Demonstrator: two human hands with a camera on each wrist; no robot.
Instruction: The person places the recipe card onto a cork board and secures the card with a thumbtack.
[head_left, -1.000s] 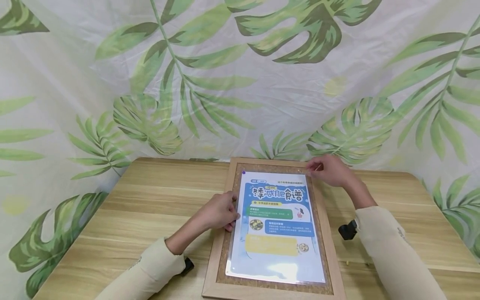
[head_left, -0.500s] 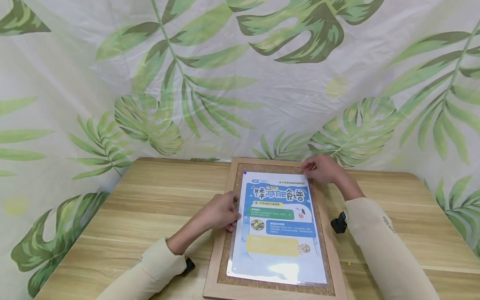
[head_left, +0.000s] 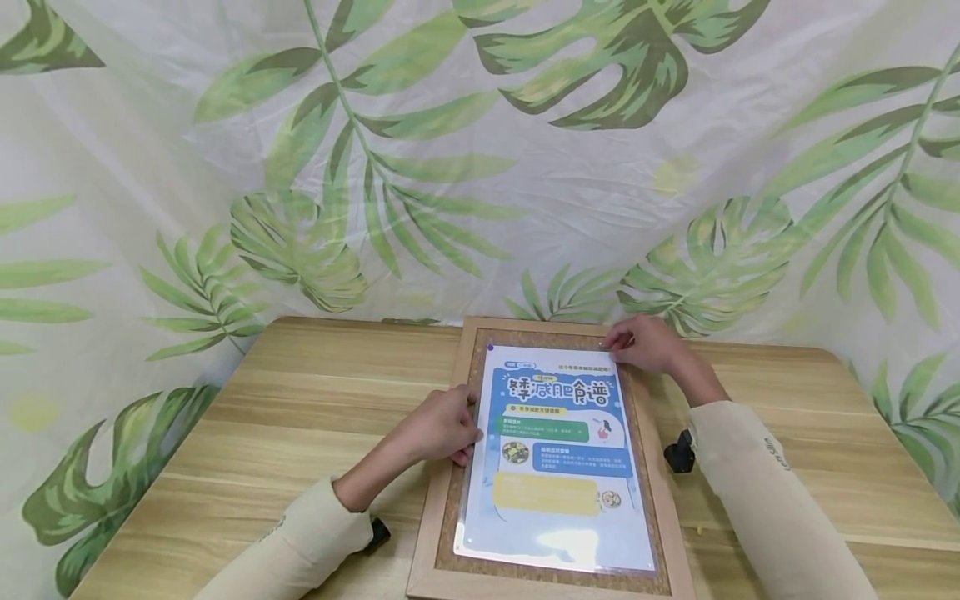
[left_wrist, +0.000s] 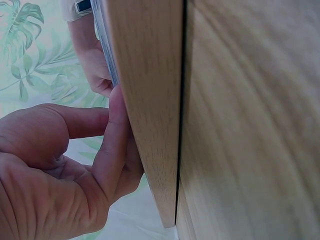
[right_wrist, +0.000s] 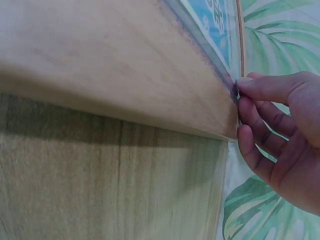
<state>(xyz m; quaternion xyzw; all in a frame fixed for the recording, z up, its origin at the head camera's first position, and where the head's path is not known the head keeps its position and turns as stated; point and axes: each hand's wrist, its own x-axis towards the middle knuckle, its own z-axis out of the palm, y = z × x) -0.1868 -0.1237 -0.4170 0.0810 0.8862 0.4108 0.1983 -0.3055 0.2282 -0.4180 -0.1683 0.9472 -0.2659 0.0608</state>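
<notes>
A laminated poster [head_left: 558,537] with blue, green and yellow panels lies on a cork board [head_left: 517,563] inside a wooden frame [head_left: 438,508]. A purple pushpin [head_left: 491,347] sits at the poster's top left corner. My left hand [head_left: 444,425] rests at the left edge, its fingertips touching the board beside the poster. At the top right corner, my right hand [head_left: 651,345] pinches a small pin between thumb and forefinger. In the right wrist view, the fingertips [right_wrist: 245,84] of that hand hide most of the pin, which is against the poster's corner.
The board lies on a wood-grain table [head_left: 300,375]. A leaf-patterned cloth [head_left: 450,192] hangs behind it. Right of the frame, a small yellow bit [head_left: 699,530] lies on the table. A black device [head_left: 680,452] is strapped at the right wrist, another [head_left: 377,535] at the left.
My right hand has moved slightly left, from beside the frame's corner onto the poster's top right corner, with the pin between its fingers. The left hand stays at the left edge.
</notes>
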